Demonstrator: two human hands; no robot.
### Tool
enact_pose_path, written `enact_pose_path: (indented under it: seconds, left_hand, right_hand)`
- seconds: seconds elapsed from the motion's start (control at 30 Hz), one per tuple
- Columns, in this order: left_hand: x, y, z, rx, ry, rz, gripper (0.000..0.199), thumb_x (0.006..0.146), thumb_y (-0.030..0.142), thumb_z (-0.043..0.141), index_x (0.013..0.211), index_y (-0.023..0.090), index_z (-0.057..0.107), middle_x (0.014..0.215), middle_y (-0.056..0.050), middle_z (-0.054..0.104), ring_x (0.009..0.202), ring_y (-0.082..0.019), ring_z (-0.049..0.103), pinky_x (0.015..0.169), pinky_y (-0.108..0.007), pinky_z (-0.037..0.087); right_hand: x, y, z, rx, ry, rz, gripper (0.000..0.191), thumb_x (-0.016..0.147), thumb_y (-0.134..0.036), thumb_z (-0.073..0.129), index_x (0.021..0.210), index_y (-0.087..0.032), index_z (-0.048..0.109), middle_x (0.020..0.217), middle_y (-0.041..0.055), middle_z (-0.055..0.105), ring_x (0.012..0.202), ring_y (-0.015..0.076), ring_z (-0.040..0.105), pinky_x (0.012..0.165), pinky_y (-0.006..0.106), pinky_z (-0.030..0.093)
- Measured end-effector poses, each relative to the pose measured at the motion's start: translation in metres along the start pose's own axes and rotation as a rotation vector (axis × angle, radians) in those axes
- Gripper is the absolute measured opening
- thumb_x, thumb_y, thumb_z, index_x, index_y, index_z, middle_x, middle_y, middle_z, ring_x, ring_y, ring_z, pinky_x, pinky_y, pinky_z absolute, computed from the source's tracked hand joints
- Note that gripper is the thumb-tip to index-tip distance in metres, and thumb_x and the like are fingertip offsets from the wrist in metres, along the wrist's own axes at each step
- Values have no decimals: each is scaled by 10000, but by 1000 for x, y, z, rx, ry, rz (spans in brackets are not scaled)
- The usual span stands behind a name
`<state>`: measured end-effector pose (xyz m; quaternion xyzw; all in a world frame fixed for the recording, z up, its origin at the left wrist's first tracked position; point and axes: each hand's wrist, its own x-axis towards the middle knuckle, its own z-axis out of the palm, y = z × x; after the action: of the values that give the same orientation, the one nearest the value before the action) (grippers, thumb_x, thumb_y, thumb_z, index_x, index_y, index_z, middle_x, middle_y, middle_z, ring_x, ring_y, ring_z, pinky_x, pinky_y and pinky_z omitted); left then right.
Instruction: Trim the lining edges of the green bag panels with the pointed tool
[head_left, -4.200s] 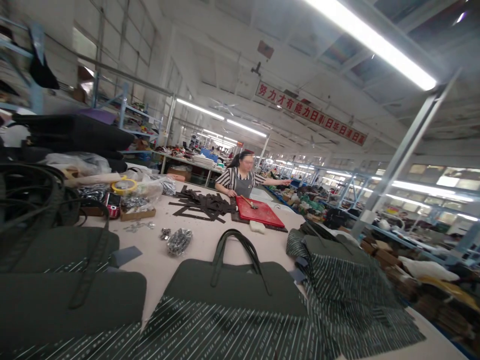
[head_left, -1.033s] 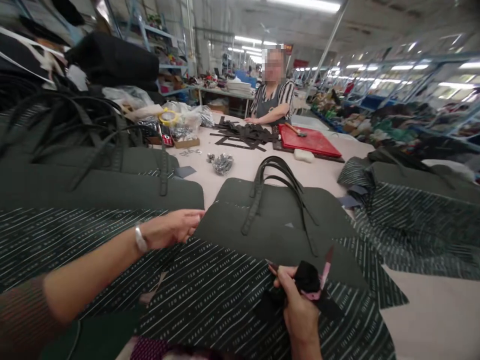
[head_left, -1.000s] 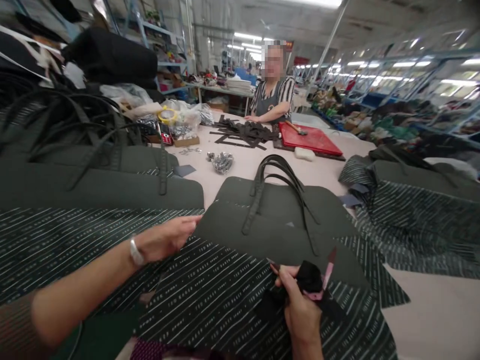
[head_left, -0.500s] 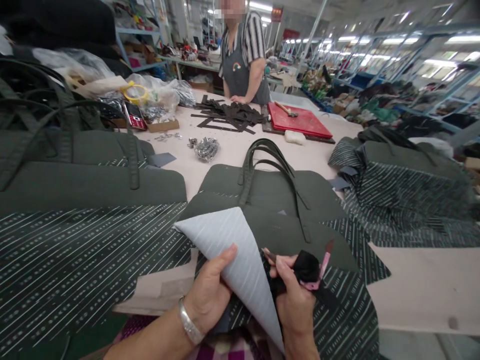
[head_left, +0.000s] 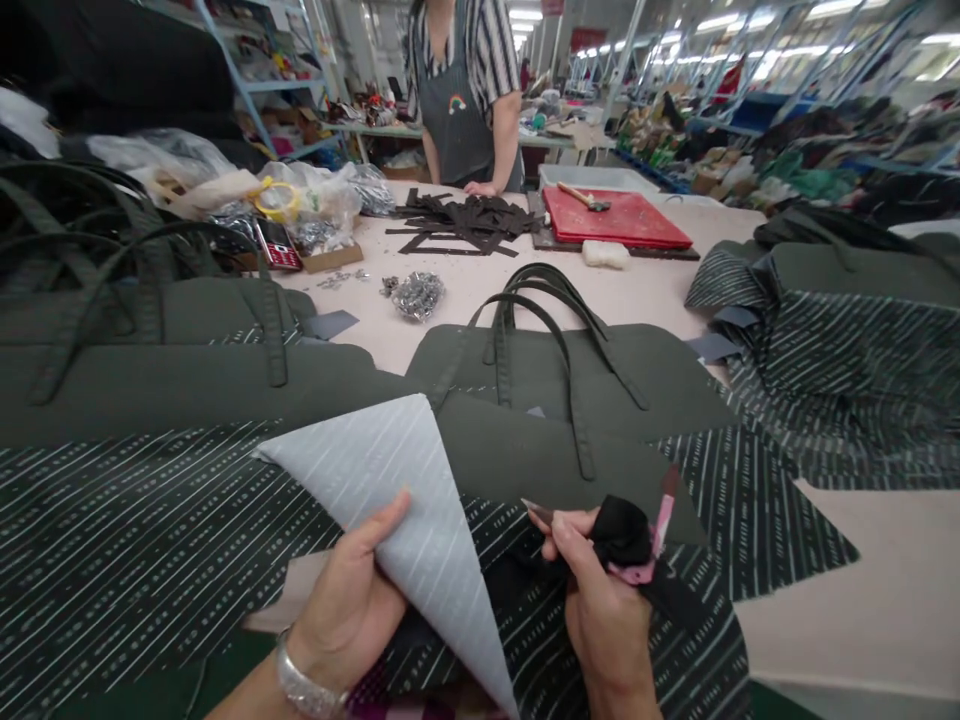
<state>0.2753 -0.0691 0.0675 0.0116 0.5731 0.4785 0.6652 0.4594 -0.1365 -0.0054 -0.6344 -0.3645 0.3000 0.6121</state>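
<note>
My left hand grips a turned-back flap of printed cloth, thumb on its pale grey underside and fingers hidden behind. In my right hand, a slim pointed tool is pinched between thumb and fingers, its tip toward the flap but apart from it. A bundled black cloth and a pink piece with a brown tip stick out by that hand; whether they belong to the tool I cannot tell. Beneath lies a dark green bag panel with strap handles and striped, lettered cloth.
More green panels with handles and striped cloth are heaped left. A similar pile sits right. Farther back are a bag of metal fittings, dark strips, and a hammer on a red board. A person in an apron stands opposite.
My left hand has drawn the flap to the left, away from the tool, opening a wider gap. My right hand keeps hold of the tool. The view has shifted somewhat.
</note>
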Motion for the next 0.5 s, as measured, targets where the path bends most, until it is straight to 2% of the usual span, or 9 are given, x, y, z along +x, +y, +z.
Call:
enact_pose_path:
  seconds: [0.07,0.2,0.37,0.5]
  left_hand:
    - [-1,-5,1,-34,-4,-42,123,858,60,646,937,118,721,907,-82,785,735,-197,740,712,-330,650]
    - [3,-14,9,-13,-95,-98,122,895,102,622,931,94,737,940,-110,785,762,-203,742,749,-336,650]
    - [13,-12,12,16,-133,-143,148,916,132,609,924,97,753,962,-127,787,878,-232,751,885,-362,620]
    - [12,-11,7,22,-134,-202,126,890,153,664,959,120,764,984,-107,789,959,-248,743,940,-371,599]
  right_hand:
    - [1,-3,6,-77,-36,-36,300,871,-461,679,683,-227,688,688,12,700,709,202,678,761,338,556]
    - [3,-11,9,-191,-75,-64,268,882,-457,659,714,-255,717,702,17,725,670,201,689,654,300,555]
    - [3,-13,8,-254,-129,-123,226,900,-414,638,780,-255,744,706,21,728,675,201,697,615,285,560]
    - [1,-14,14,-280,-130,-133,206,934,-323,611,771,-244,709,734,11,732,724,184,707,674,268,575]
